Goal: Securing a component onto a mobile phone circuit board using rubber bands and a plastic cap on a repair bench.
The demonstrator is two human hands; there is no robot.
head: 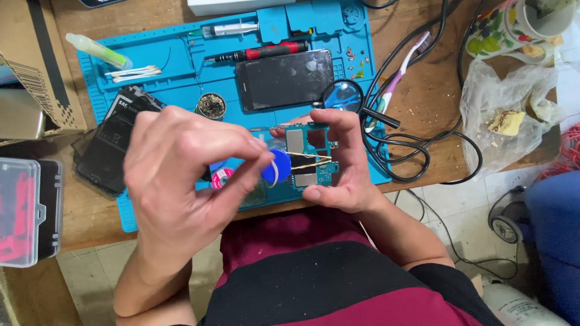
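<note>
Circuit board, blue-green with metal shields, is held above the near edge of the blue work mat. My right hand clamps it by its right edge: fingers over the top, thumb under the lower corner, closed firm on the board. My left hand is closed in a pinch on a small blue spool just left of the board; a thin copper-coloured braid runs from the spool across the board face. Judged step: laying braid over the board, spool touching or nearly touching its left edge — cannot tell which.

Next move, as I judge it, calls for a steady board and braid kept taut and flat.

Farther out on the mat: a dark phone, a red-handled screwdriver, a magnifying glass, cotton swabs. Black cables lie on the wooden counter to the right.
</note>
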